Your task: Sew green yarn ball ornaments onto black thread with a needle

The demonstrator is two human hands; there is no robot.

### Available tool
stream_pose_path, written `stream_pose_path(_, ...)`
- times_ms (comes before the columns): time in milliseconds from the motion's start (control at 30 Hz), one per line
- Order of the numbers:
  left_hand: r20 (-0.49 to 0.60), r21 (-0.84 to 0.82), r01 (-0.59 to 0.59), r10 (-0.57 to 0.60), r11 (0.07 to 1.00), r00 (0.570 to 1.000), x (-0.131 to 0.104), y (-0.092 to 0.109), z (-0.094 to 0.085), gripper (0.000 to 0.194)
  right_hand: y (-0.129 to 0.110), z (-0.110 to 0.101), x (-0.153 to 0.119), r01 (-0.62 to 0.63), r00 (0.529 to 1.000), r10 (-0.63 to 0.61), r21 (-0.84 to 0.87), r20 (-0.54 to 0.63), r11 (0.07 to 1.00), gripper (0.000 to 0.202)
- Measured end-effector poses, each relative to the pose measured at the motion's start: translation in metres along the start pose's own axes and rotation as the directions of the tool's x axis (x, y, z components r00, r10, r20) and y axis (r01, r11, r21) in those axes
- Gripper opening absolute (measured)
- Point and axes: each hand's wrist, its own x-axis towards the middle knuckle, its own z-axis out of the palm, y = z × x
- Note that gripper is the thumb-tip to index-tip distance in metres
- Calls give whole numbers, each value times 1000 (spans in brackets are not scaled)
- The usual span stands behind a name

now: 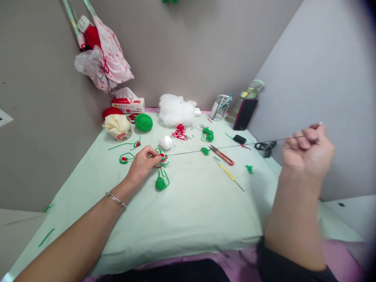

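My left hand (147, 158) pinches a small red and green crochet piece (162, 156) over the table. A dark thread (188, 152) runs taut from that piece across to my right hand (310, 149). Raised at the right, my right hand is closed around the thread's other end; whether it also grips a needle cannot be made out. Just below the left fingers lies a green crochet ball (160, 183) with loose yarn tails. Under the thread rest orange-handled thread snips (223, 155) and a yellow-handled crochet hook (226, 172).
Behind are white stuffing (176, 110), a green yarn ball (143, 122), a white yarn ball (166, 142) and red yarn scraps (180, 133). A tissue box (129, 105) stands back left. A phone (246, 114) leans on a bottle (249, 93) at back right, beside a clear cup (220, 108).
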Motion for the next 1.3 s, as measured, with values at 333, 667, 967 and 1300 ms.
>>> stream_pose_path(333,134,-85,-24,35,996,990,-8,0,0,25,27,24,-55,7,563,491,-598,665,802,27)
stream_pose_path(667,176,-113,12,8,994,984,-13,5,5,27,88,3,-46,690,691,533,-666,488,-284,21)
stream_pose_path(967,232,-149,75,-38,986,972,-21,10,11,30,101,3,-41,629,726,456,-765,515,-137,28)
stream_pose_path(1300,229,-106,73,-47,992,972,-26,9,17,35,83,43,-119,544,459,480,-663,748,514,32)
